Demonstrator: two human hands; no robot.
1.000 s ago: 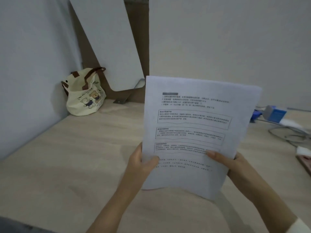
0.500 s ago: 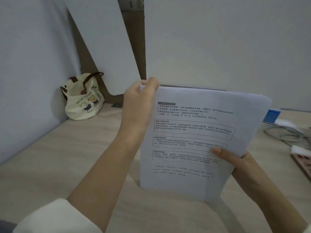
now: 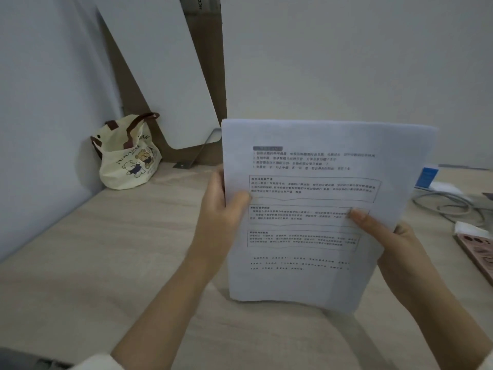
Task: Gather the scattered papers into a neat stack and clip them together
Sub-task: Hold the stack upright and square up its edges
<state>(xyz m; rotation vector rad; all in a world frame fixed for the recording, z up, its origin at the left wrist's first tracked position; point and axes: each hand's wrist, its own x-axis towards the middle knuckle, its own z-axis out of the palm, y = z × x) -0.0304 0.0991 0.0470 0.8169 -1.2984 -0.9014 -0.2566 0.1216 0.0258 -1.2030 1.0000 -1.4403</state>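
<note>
Light wood-grain table [image 3: 93,263] fills the lower view; matte top, soft even light. Cream tote bag [image 3: 128,158] w/ brown handles and a bear print sits at the table's far corner. Just left of the bag: pale grey-blue wall [image 3: 48,116]. Behind and right of the bag: white board [image 3: 157,76], tilted, leaning on brown cardboard [image 3: 210,62], w/ a metal bracket [image 3: 192,156] at its foot. Further right of the bag: plain white back wall [image 3: 346,54]. Far right of the bag, on the tabletop: blue-and-white box [image 3: 428,177], grey cables [image 3: 448,206], pink booklet [image 3: 477,247] at the frame edge.
</note>
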